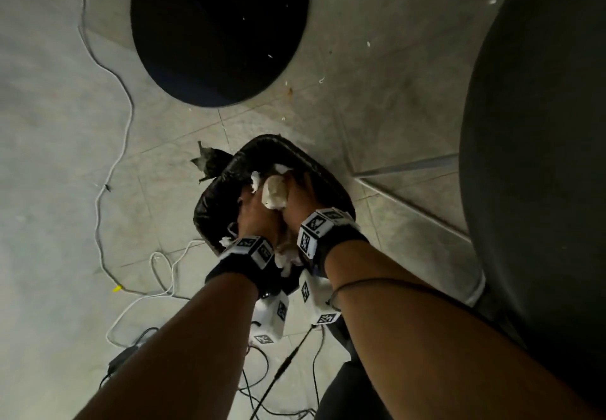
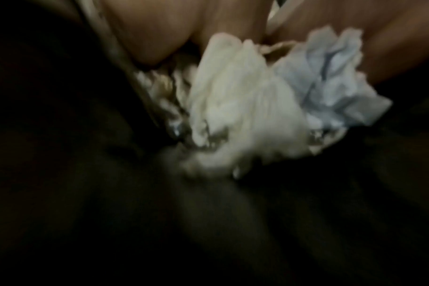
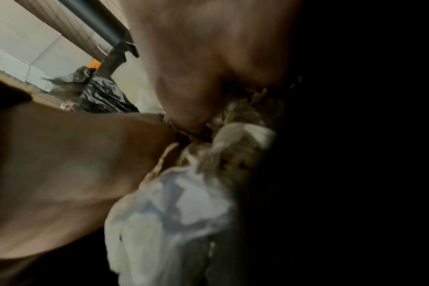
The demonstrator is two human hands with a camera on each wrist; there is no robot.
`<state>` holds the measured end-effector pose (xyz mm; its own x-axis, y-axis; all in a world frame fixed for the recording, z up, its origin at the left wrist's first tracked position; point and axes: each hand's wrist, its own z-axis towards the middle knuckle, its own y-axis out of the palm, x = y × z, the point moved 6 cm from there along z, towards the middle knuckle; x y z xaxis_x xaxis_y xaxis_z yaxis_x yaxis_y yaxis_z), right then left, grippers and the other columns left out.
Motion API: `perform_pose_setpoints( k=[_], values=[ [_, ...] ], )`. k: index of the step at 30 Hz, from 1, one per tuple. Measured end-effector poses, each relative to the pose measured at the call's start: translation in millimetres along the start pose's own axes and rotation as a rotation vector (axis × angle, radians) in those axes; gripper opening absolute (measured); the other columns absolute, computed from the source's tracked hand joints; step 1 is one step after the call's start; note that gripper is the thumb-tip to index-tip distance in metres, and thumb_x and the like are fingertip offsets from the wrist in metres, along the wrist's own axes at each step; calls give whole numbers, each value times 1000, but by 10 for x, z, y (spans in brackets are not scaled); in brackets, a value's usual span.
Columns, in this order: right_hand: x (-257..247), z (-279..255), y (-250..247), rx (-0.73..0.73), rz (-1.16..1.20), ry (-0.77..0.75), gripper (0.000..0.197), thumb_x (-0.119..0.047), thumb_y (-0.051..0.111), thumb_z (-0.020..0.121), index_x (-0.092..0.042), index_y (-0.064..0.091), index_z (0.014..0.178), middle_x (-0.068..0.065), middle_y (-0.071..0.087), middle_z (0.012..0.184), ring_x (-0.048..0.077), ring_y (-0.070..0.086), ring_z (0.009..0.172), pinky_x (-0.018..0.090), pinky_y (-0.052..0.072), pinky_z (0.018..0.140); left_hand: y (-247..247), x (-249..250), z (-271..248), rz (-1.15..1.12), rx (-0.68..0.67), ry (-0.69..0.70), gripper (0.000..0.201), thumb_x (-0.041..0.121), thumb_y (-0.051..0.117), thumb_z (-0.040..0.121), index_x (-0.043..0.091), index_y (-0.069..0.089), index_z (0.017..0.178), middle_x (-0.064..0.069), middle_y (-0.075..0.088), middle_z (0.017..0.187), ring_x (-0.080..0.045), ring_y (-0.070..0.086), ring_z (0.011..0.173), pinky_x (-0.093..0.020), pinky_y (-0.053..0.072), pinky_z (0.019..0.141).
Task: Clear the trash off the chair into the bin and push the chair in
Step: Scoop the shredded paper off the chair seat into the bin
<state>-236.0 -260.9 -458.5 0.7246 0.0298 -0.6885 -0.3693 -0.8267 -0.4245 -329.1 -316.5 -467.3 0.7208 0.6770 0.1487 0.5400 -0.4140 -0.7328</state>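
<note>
A small bin with a black liner (image 1: 210, 200) stands on the tiled floor in the head view. Both my hands are over its mouth, side by side. My left hand (image 1: 251, 198) and right hand (image 1: 296, 188) together hold a wad of crumpled white paper trash (image 1: 274, 194) between them, fingers curled round it. The left wrist view shows white tissue (image 2: 243, 108) and bluish paper (image 2: 331, 81) under my fingers (image 2: 147, 32), with the dark liner (image 2: 208, 232) below. The right wrist view shows the same paper (image 3: 174, 222). A round black seat (image 1: 219, 29) lies beyond the bin.
A large dark rounded shape (image 1: 541, 157) fills the right side. A white cable (image 1: 108, 164) runs down the floor at left, and black cables with an adapter (image 1: 121, 359) lie near my feet. Small paper scraps (image 1: 321, 80) dot the tiles.
</note>
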Motion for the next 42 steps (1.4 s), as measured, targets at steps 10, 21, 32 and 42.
perform_pose_setpoints(
  k=[10,21,32,42],
  values=[
    [-412,-678,-478,-38,58,131,84,-10,62,84,-37,16,149,7,27,157,33,32,141,52,34,112,-712,64,-963,-243,64,12,90,9,75,75,36,30,148,-4,35,150,-27,40,134,-40,37,110],
    [-1009,-2718,-2106,79,422,50,34,-16,52,94,-27,54,126,-4,59,129,12,59,113,25,49,94,-1784,1558,-2459,-688,147,213,45,-1,56,89,34,64,115,6,70,114,-16,68,103,-42,58,86],
    [355,-3617,-5066,865,275,206,27,-5,54,90,-20,68,108,1,68,111,14,65,99,37,52,95,-2029,4773,-2279,-128,24,737,42,17,53,89,29,54,130,-3,48,134,-29,45,120,-43,47,99],
    [903,-2470,-5648,515,-377,196,48,-30,56,89,-31,47,136,5,44,142,33,38,131,51,39,103,-1716,5278,-1773,242,30,715,24,23,57,92,28,60,116,-4,53,123,-31,55,111,-46,52,83]
  ],
)
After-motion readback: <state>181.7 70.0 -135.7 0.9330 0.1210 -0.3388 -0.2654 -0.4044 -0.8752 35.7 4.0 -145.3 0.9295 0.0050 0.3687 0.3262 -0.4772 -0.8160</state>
